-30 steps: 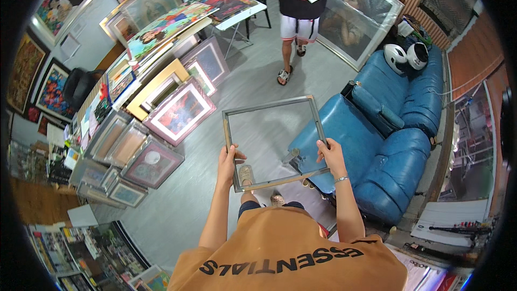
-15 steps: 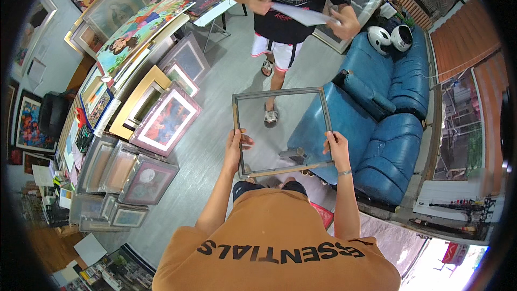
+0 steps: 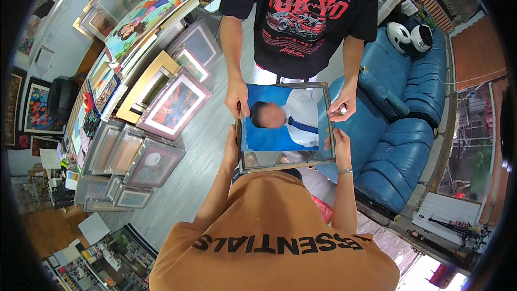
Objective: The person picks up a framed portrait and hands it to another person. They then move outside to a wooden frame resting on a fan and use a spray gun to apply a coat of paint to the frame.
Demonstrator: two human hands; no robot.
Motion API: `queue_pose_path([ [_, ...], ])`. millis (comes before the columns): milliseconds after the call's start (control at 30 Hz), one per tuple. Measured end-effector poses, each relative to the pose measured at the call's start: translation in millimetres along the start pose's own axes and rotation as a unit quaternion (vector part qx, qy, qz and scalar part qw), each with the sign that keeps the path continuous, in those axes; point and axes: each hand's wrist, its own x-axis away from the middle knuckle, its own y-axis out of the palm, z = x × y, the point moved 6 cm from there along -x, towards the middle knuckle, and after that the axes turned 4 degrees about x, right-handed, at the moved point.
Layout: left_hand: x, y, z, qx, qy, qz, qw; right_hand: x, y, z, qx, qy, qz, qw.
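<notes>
I hold a thin dark picture frame (image 3: 288, 166) in front of my body, with its lower part see-through. My left hand (image 3: 231, 144) is closed on the left side, its fingers mostly behind the edge. On the right side my right hand (image 3: 340, 144) grips the frame, thumb along the outside. A portrait photo (image 3: 264, 141) with a blue background lies sideways within the frame's outline. Facing me, a co-worker has one hand (image 3: 236, 98) at the frame's upper left edge. The co-worker's other hand (image 3: 346, 102), at the upper right, holds a small white-tipped item (image 3: 343, 109), perhaps a pen.
Several framed pictures (image 3: 172, 105) lean against a loaded table on the left. A blue leather sofa (image 3: 396, 140) stands close on the right, with two white helmets (image 3: 399, 37) at its far end. The co-worker (image 3: 301, 32) stands directly ahead.
The co-worker has stepped up close and brought the sheet down to my frame, where its portrait side now shows. My hands keep their grip in nearly the same place.
</notes>
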Motion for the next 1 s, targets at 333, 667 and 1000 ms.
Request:
queue_pose_path([
  [333,30,19,5,-0.039,0.004,0.014,0.999,-6,-6,10,0.054,-0.010,-0.026,0.998],
  [667,46,18,3,-0.178,0.036,0.037,0.983,-8,-6,17,0.038,-0.035,-0.058,0.997],
  [1000,78,31,18,-0.183,0.044,0.063,0.980,3,-7,14,0.020,-0.049,-0.082,0.995],
])
